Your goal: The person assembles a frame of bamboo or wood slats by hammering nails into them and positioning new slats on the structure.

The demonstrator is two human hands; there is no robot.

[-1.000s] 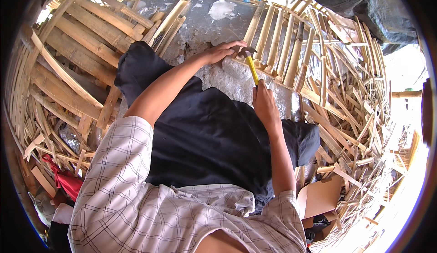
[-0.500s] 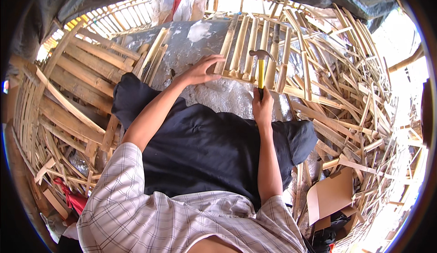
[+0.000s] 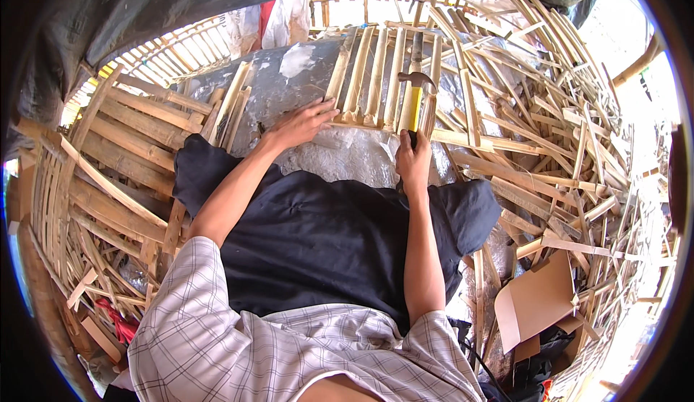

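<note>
My right hand (image 3: 413, 163) is wrapped round the dark grip of a claw hammer (image 3: 415, 109) with a yellow handle. The hammer's metal head points away from me, over the right-hand slats of a bamboo slat panel (image 3: 376, 80). Several pale slats run side by side in that panel, joined along the near edge by a crosspiece. My left hand (image 3: 298, 124) lies with fingers stretched out, its fingertips touching the near end of the leftmost slat. Any nail is too small to make out.
Under the panel is a grey, shiny, rounded surface (image 3: 289, 87). Black cloth (image 3: 311, 236) covers my lap. Finished-looking bamboo slat panels (image 3: 130, 134) lie to the left. Loose bamboo strips (image 3: 549, 134) pile up on the right, above an open cardboard box (image 3: 535, 301).
My left hand has come down from beside the panel onto its left near corner. The hammer remains in my right hand, its head still over the right-hand slats. The view has shifted slightly.
</note>
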